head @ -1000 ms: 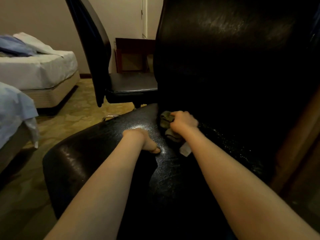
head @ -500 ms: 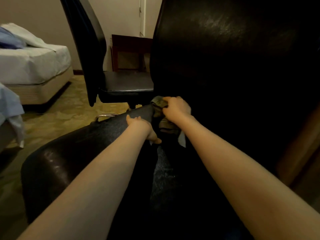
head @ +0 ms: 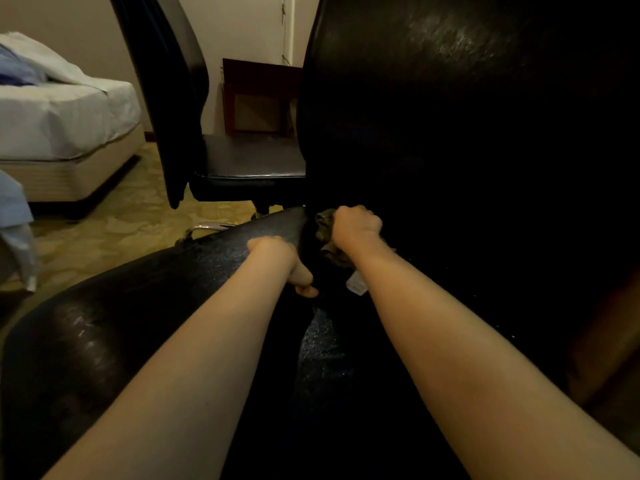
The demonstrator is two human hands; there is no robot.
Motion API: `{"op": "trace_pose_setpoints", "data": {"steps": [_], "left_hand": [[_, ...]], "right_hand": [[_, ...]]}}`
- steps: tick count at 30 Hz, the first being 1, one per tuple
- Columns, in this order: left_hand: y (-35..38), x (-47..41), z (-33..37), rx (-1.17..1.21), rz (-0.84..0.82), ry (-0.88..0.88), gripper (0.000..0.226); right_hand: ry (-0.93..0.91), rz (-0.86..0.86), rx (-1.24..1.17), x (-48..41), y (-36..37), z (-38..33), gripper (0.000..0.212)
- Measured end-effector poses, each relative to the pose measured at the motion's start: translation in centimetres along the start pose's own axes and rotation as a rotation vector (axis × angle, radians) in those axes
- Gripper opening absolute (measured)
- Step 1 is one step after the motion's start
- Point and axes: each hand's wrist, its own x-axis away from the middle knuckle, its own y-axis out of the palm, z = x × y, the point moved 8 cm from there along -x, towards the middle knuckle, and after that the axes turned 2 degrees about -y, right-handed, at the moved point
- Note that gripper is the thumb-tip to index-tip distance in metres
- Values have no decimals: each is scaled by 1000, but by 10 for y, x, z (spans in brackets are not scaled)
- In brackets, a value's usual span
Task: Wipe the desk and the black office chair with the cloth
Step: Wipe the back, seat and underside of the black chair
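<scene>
Right hand [head: 356,225] clenches crumpled olive cloth [head: 325,226] at left end of the seat-back crease, running rightward, of black leather office chair [head: 166,306]; left hand [head: 280,258] nearer, curled, empty, on seat.

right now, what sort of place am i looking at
Probably a hotel room, or at least a bedroom: a bed with white sheets at left, patterned carpet on the floor, and a second chair beyond the black office chair being wiped.
</scene>
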Motion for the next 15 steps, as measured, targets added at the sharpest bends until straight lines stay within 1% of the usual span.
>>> {"op": "trace_pose_setpoints", "data": {"steps": [4, 7, 11, 15], "left_hand": [[1, 5, -4, 17, -27, 23, 92], [5, 9, -4, 7, -33, 21, 93], [3, 15, -4, 38, -14, 20, 90], [4, 16, -5, 76, -2, 44, 90]], "right_hand": [[-17, -66, -4, 25, -3, 56, 30], [12, -99, 53, 47, -1, 86, 28], [39, -145, 137, 70, -6, 112, 26], [62, -158, 199, 91, -15, 122, 27]]}}
